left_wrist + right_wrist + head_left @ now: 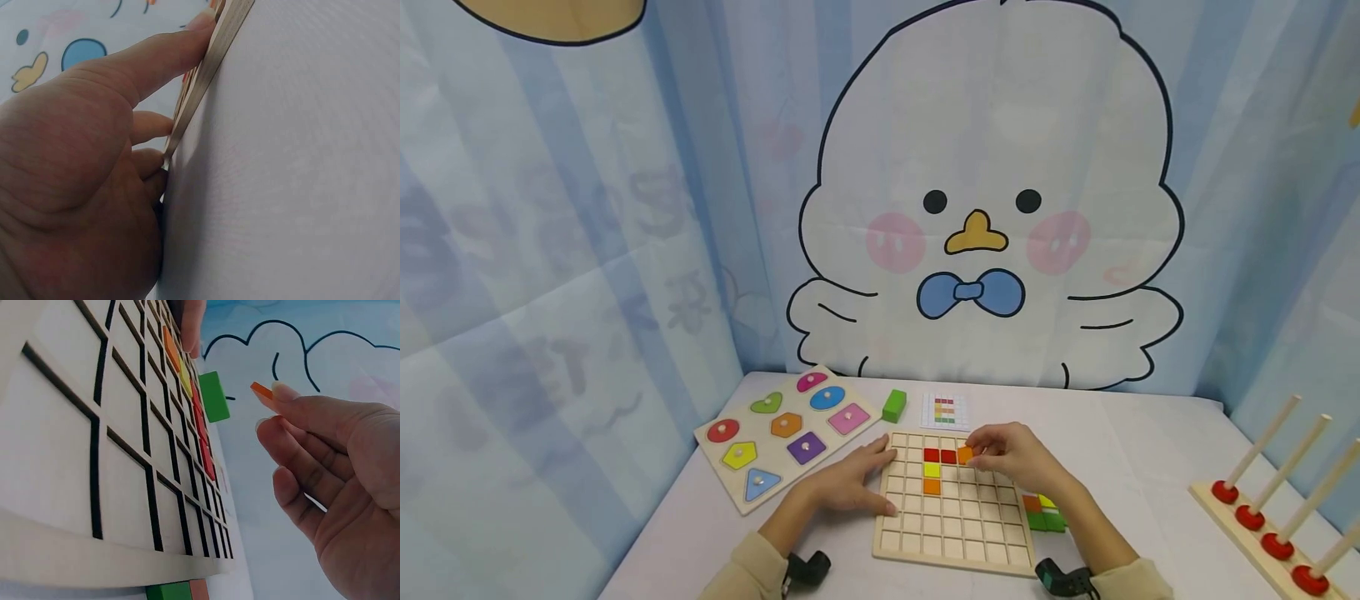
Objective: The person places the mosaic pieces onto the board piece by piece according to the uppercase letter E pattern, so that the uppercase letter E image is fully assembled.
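My right hand (1011, 454) pinches an orange square tile (262, 392) between thumb and fingertips, raised off the board in the right wrist view. Below it lies a wooden grid board (966, 529), with red tiles (932, 455) in a row near its far side. A yellow tile (932, 471) and another orange tile (932, 487) run down from the row's left end. On the board's left edge rests my left hand (846, 482), thumb and fingers spread along it. The left wrist view shows the thumb (169, 59) touching the wooden rim (215, 56).
Behind the board are a green block (894, 406) and a small card with a coloured-square pattern (945, 412). A shape puzzle (767, 460) lies at left. Green blocks (1047, 522) sit beside the board's right edge. A pegged stand with red rings (1251, 517) stands far right.
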`<act>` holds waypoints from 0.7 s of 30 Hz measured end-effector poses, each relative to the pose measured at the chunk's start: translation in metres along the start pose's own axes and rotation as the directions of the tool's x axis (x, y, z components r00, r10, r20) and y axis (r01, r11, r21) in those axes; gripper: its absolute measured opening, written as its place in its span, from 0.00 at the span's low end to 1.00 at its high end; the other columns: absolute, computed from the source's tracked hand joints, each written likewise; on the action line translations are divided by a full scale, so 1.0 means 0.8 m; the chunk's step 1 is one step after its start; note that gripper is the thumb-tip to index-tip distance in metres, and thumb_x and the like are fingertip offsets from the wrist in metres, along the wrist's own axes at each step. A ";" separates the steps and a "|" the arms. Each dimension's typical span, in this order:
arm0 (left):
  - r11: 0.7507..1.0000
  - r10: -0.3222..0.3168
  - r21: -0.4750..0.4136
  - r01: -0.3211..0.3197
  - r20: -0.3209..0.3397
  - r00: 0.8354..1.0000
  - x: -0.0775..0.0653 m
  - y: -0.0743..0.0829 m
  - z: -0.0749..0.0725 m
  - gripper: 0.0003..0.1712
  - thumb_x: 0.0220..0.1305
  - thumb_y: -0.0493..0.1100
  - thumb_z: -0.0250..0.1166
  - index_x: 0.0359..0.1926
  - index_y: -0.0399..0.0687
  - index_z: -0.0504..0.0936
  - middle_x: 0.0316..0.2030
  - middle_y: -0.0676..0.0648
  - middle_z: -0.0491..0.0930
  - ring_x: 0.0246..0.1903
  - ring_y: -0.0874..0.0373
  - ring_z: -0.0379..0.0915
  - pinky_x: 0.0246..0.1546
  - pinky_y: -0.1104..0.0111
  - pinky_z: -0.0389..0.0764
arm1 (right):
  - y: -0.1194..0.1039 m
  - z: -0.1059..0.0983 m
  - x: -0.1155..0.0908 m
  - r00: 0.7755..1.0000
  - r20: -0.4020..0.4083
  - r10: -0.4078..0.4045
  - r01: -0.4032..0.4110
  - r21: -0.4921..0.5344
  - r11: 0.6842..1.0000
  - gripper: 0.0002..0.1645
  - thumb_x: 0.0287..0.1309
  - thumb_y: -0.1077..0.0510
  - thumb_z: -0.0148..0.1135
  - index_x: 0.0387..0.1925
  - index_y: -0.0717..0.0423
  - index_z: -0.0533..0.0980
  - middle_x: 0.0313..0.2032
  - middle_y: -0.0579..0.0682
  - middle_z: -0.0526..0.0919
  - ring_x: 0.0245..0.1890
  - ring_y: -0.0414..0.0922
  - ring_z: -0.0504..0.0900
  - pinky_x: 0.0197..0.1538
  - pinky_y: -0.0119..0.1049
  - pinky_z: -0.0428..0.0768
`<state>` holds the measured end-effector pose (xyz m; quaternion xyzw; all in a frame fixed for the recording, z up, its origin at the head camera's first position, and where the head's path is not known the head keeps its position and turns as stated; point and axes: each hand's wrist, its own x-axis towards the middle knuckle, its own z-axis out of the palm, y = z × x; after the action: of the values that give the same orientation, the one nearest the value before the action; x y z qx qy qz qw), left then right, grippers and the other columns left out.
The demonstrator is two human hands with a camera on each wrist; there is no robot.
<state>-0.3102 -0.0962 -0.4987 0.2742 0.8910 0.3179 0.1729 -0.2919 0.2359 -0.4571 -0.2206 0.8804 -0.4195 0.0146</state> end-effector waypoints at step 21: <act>1.000 0.017 0.002 -0.017 0.006 1.000 0.000 0.000 -0.001 0.55 0.58 0.63 0.75 0.81 0.57 0.60 0.85 0.51 0.43 0.84 0.46 0.38 0.81 0.44 0.47 | 0.003 0.032 0.006 0.988 0.155 -0.021 0.032 -0.067 0.997 0.09 0.58 0.56 0.77 0.38 0.53 0.86 0.29 0.42 0.82 0.29 0.37 0.76 0.33 0.28 0.77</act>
<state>-0.3103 -0.0968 -0.4979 0.2829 0.8884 0.3177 0.1725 -0.2915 0.2166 -0.4748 -0.2644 0.8876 -0.3706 0.0695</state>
